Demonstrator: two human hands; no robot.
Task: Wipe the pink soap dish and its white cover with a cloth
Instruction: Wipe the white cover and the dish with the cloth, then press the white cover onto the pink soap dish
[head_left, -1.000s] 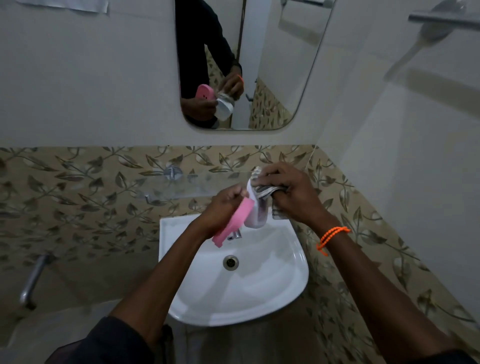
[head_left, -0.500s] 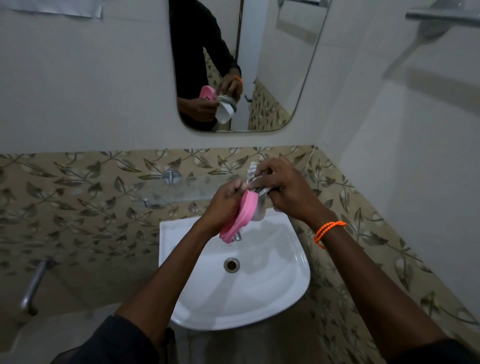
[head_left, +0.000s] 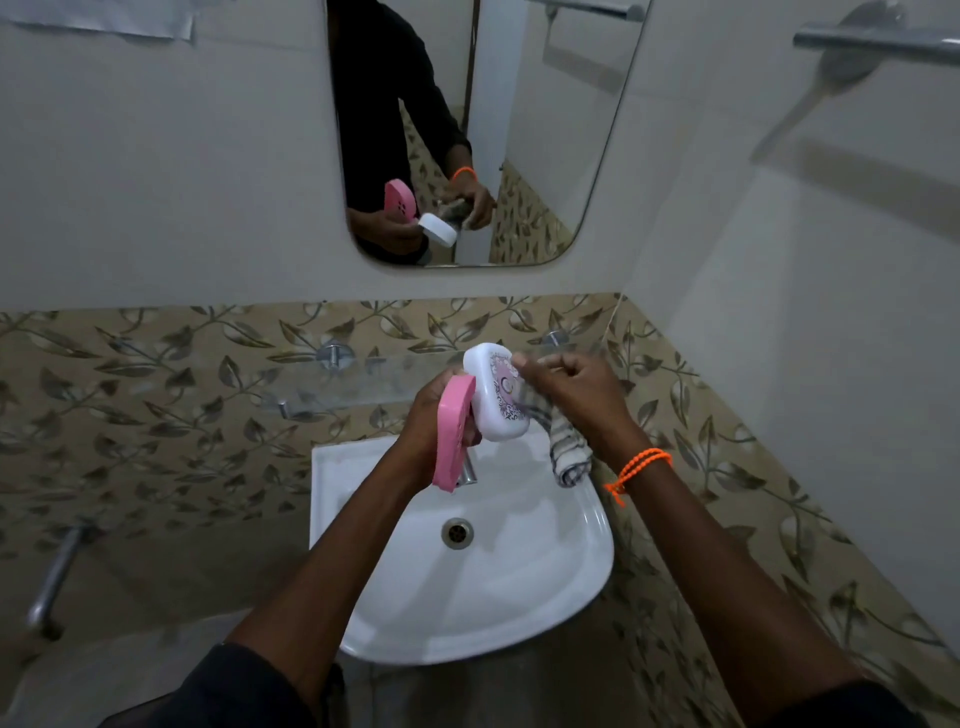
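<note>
A pink soap dish (head_left: 453, 434), oval and shallow, stands on edge. Touching its right side is the white cover (head_left: 496, 395), tilted, its patterned top facing the viewer. A striped grey cloth (head_left: 567, 451) hangs just right of the cover.

The fingers of the left hand (head_left: 431, 415) are hidden behind the pink soap dish (head_left: 453, 434) and the white cover (head_left: 496, 392), so how the two are held cannot be seen. The tap (head_left: 467, 470) is mostly covered by the pink soap dish. The top of the cloth (head_left: 563, 441) is hidden inside the right hand (head_left: 571, 392); only its hanging end is seen. The fingertips (head_left: 524, 364) of that hand are blurred. The pattern on the white cover is too small to be read. The mirror (head_left: 545, 130) is cut off by the top edge. The metal bar (head_left: 878, 44) is cut off at the right edge. Both sleeves are cut off at the bottom.
</note>
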